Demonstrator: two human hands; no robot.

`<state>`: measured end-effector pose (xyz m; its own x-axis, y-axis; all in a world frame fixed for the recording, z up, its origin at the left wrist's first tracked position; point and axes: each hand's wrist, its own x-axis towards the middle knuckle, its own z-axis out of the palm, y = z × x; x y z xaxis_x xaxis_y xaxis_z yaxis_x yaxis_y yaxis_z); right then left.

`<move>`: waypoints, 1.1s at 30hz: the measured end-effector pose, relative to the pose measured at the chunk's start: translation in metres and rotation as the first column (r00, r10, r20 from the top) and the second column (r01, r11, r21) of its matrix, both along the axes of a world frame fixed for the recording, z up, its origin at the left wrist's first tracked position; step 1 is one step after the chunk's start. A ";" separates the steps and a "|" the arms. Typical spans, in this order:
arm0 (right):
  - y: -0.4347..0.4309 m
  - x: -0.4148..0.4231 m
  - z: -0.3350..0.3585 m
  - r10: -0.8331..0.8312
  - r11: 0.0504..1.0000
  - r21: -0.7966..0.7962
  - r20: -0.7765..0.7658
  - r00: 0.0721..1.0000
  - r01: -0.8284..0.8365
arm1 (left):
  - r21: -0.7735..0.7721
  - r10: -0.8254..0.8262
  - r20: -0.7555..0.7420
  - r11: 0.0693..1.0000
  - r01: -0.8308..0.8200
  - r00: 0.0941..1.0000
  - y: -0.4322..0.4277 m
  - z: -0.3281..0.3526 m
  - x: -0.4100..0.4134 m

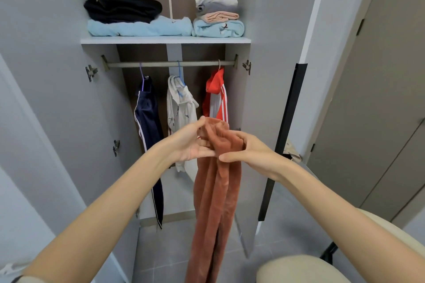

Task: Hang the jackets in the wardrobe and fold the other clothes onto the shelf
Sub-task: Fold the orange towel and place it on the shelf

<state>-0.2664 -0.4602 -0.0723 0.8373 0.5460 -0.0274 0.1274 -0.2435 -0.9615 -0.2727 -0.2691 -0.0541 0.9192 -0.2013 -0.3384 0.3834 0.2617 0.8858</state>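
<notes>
Both clasping a rust-brown garment (pixel 217 181) hanging floorward: left hand (pixel 192 142) and right hand (pixel 247 151) pinching its top edge. Best halved lengthwise, then lifted to the shelf (pixel 165 40) above.

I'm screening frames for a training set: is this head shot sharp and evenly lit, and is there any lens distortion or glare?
Head view: soft, even indoor light, no glare, only faint shadows under the white shelf. Wide-angle bending bows the grey wardrobe doors and stretches the forearms at the edges. The left hand, right hand and long rust-brown fleece garment look reasonably sharp, fine detail slightly soft.
</notes>
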 end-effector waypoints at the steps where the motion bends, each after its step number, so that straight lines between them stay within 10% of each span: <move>1: 0.000 -0.001 0.000 -0.014 0.999 -0.037 0.020 1.000 0.014 | -0.061 -0.035 -0.022 0.998 0.034 0.999 0.001 0.002 0.000; 5: -0.001 -0.002 -0.005 -0.226 0.972 -0.039 0.106 0.968 0.231 | -0.083 -0.168 0.007 0.982 0.168 0.986 0.005 -0.001 -0.006; 11: -0.015 0.005 0.004 -0.249 0.968 0.015 0.109 0.962 0.249 | 0.512 0.015 0.351 0.834 -0.206 0.936 0.033 -0.023 -0.005; 16: -0.017 0.007 0.021 -0.114 0.986 0.132 0.061 0.992 0.105 | 0.446 -0.254 0.279 0.888 0.110 0.926 0.043 -0.052 -0.007; 21: -0.034 0.026 0.018 -0.068 0.971 -0.213 0.203 0.977 0.112 | 0.536 -0.305 0.289 0.837 0.110 0.907 0.041 -0.057 -0.003; 26: -0.027 0.060 -0.006 -0.030 0.761 -0.554 0.491 0.871 0.338 | 0.705 -0.389 0.296 0.705 0.075 0.873 0.024 -0.051 0.019; 33: -0.044 0.083 0.005 -0.219 0.666 -0.464 0.627 0.748 0.584 | 0.751 -0.350 0.453 0.646 -0.140 0.820 -0.010 -0.034 0.070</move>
<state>-0.1835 -0.5040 -0.0676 0.9536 0.1611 0.2543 0.2569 -0.8758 -0.4086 -0.2031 -0.2792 -0.0878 0.9697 -0.2217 0.1028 -0.2139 -0.5664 0.7959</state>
